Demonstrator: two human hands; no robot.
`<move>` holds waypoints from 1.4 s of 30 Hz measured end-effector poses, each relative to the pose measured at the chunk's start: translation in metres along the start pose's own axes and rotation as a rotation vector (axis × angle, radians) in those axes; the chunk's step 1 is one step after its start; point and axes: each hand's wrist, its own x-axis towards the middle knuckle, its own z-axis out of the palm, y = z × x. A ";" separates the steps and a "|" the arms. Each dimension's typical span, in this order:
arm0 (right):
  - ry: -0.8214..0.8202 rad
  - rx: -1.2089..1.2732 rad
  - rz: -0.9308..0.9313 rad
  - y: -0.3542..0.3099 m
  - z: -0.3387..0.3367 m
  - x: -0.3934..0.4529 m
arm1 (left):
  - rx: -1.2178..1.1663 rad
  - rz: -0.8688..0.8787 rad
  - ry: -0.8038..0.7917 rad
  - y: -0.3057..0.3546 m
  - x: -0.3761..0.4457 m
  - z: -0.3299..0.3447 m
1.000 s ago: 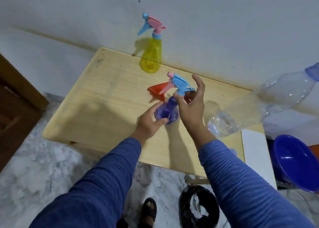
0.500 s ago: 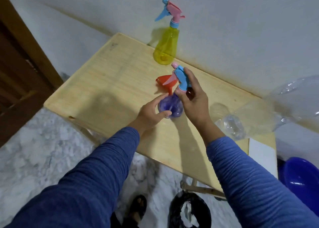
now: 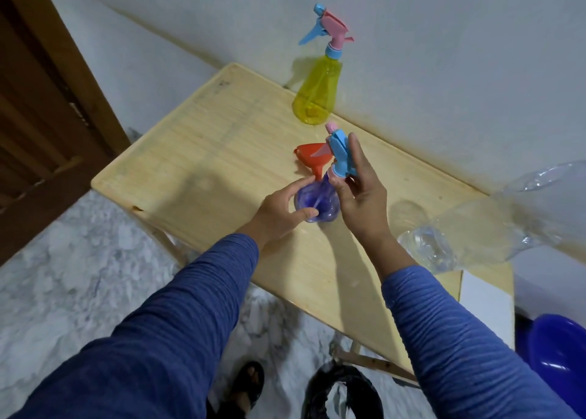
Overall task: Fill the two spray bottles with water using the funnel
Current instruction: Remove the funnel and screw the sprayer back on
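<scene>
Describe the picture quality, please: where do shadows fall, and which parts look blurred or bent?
Head view: the arms cast a broad soft shadow on the wooden table; the yellow spray bottle throws a faint one on the wall. The clear plastic bottle at the right edge looks stretched and smeared. The wide lens bends the table edges. The purple spray bottle, held by the left hand and right hand, stays fairly sharp.

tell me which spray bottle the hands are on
The purple spray bottle at mid-table: left hand holds its body, right hand grips its blue trigger head. The yellow spray bottle stands untouched by the wall.
</scene>
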 end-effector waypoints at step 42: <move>-0.105 -0.177 -0.052 -0.006 -0.015 0.012 | -0.013 -0.048 -0.007 0.005 -0.005 -0.001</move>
